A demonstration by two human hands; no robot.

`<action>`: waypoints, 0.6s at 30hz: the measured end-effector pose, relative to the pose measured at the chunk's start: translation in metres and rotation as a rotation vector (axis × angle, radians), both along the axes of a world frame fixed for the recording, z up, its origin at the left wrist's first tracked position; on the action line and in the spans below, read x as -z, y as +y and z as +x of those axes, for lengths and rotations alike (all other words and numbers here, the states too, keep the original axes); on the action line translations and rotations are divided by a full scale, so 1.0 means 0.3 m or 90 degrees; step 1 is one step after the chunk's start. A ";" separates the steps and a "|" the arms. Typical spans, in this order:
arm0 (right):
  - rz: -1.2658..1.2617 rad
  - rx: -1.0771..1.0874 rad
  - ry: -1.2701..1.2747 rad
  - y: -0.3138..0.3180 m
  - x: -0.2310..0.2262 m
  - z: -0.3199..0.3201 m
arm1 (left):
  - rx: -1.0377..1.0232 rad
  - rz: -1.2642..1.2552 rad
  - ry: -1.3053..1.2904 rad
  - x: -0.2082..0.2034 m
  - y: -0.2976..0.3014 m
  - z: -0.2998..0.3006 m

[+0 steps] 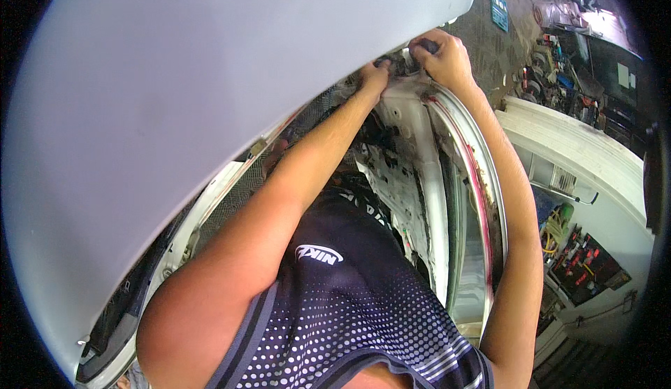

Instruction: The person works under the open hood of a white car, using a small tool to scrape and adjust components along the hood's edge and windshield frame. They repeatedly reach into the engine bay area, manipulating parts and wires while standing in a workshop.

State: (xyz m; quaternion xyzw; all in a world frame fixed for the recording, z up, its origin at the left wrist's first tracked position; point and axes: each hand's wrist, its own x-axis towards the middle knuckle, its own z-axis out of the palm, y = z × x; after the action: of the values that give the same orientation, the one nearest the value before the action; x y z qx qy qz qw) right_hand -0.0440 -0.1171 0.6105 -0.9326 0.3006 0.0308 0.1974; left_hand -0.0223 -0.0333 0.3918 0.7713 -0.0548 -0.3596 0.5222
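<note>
A broad grey painted car panel [196, 74] fills the left side, and beside it stands a stripped white car door [437, 200] with a window frame. Both my arms stretch forward to where the panel's edge meets the top end of the door. At that edge my left hand [375, 78] is closed around a small dark part, its fingertips mostly hidden. Just to its right my right hand [447, 59] is curled closed, with something dark between thumb and fingers that I cannot make out. Pale metal [405, 64] shows between the two hands.
My body is in the gap between panel and door. On the far right, a tool board [587, 263] hangs on a pale wall. A cluttered workbench [594, 67] stands at the upper right, and a teal flat case [499, 9] lies on the floor.
</note>
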 end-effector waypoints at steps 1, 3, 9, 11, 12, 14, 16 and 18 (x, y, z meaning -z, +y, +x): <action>0.006 -0.008 -0.015 -0.004 0.006 -0.008 | -0.037 0.015 0.024 -0.007 0.023 -0.010; 0.012 -0.019 -0.044 -0.018 0.007 -0.023 | -0.039 -0.011 -0.054 -0.040 0.043 -0.031; 0.014 0.014 -0.014 -0.031 -0.015 -0.058 | 0.192 -0.098 -0.252 -0.235 0.035 0.016; -0.020 -0.007 -0.040 -0.048 0.016 -0.068 | 0.198 -0.144 -0.327 -0.251 0.044 0.019; -0.039 -0.011 -0.051 -0.051 0.029 -0.081 | 0.226 -0.116 -0.288 -0.276 0.050 0.030; 0.041 -0.046 -0.076 -0.014 0.097 0.018 | 0.225 0.005 -0.242 -0.283 0.124 0.133; 0.014 0.004 -0.044 -0.038 0.031 -0.048 | 0.275 0.045 -0.256 -0.316 0.070 0.078; -0.016 0.027 -0.024 -0.051 0.017 -0.085 | 0.322 0.031 -0.282 -0.298 0.041 0.046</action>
State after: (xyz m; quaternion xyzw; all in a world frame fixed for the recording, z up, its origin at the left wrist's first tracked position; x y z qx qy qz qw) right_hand -0.0694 -0.1324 0.6055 -0.9290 0.3166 0.0049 0.1919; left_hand -0.0085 -0.0209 0.4814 0.8049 -0.3484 -0.3024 0.3733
